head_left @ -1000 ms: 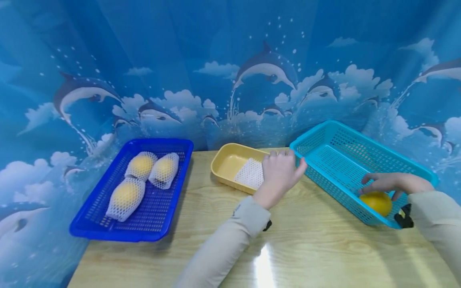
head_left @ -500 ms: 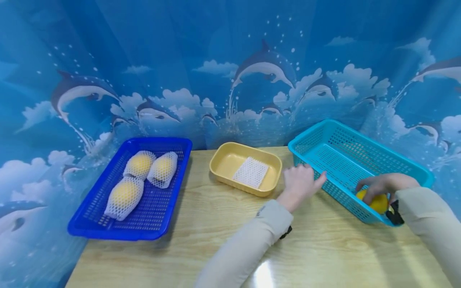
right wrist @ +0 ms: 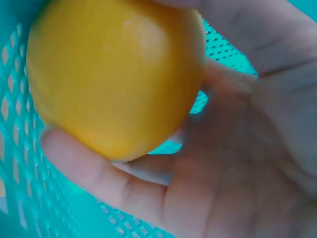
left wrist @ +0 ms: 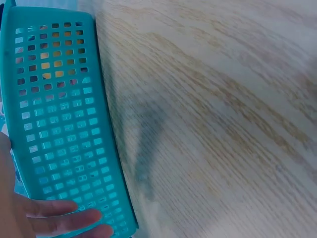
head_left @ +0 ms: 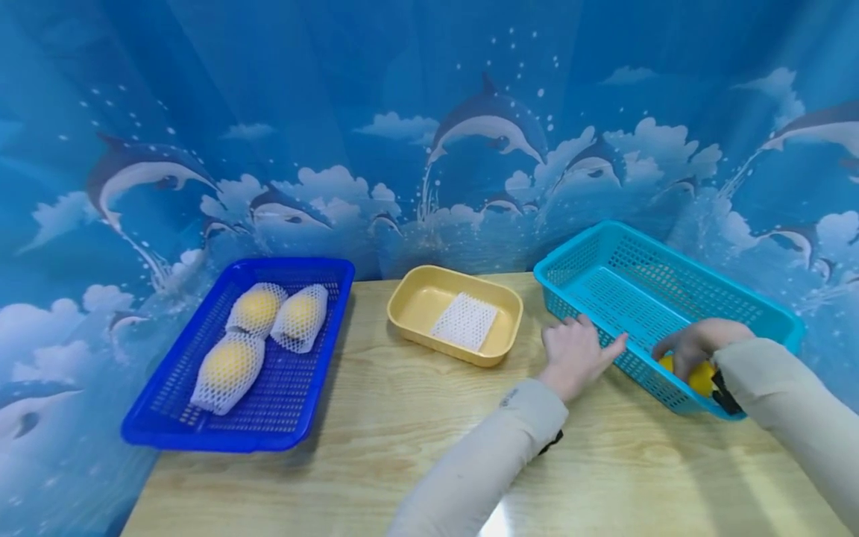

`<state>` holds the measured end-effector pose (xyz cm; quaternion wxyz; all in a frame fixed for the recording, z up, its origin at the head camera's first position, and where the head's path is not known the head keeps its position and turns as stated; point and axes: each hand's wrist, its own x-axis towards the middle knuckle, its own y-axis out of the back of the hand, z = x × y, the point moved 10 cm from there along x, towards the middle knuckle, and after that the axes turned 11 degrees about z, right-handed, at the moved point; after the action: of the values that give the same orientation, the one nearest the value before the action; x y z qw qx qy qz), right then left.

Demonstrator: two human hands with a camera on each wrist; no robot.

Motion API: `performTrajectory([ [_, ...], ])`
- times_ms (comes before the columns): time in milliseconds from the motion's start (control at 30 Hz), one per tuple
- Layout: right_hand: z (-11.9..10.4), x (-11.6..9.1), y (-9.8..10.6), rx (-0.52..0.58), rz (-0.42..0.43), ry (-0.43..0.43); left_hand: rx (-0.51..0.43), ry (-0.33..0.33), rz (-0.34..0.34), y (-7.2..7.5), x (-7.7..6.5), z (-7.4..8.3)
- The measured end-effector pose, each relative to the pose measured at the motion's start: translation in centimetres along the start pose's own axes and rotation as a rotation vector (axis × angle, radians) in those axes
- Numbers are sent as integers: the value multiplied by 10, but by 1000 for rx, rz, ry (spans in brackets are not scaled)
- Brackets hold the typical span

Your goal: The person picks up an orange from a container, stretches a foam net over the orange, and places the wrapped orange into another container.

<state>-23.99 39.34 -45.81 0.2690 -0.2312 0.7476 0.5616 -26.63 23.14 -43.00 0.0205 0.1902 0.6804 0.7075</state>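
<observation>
In the head view my right hand [head_left: 703,344] reaches down into the near end of the turquoise basket [head_left: 604,328] and grips a round yellow-orange fruit [head_left: 702,380]. Close up in the right wrist view, fingers and thumb curl round the smooth fruit [right wrist: 116,79], by the mesh wall. My left hand [head_left: 576,354] is at the basket's left long side, its thumb pointing toward the rim. Extended fingers [left wrist: 74,220] lie across the outer wall in the left wrist view; I cannot tell whether they touch it. The left hand holds nothing visible.
A blue basket [head_left: 335,328] on the left holds three yellow fruits [head_left: 228,367] in white foam nets. Between the baskets stands a yellow tray [head_left: 419,298] with a flat white foam net [head_left: 465,321]. Behind the wooden table [head_left: 376,447] hangs a dolphin-print curtain [head_left: 403,112].
My left hand has moved right, away from the yellow tray to the turquoise basket's side. My right hand has closed further round the fruit. The view has shifted slightly.
</observation>
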Motion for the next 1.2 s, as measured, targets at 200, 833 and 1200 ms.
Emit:
performTrajectory([
  [200,-4,0,0,11,-14,21,18,20,6,1,-3,-1],
  [833,-27,-21,21,96,28,161,26,-19,27,7,-3,-10],
  [1200,-45,-32,47,-13,248,296,-148,-53,127,13,-8,-22],
])
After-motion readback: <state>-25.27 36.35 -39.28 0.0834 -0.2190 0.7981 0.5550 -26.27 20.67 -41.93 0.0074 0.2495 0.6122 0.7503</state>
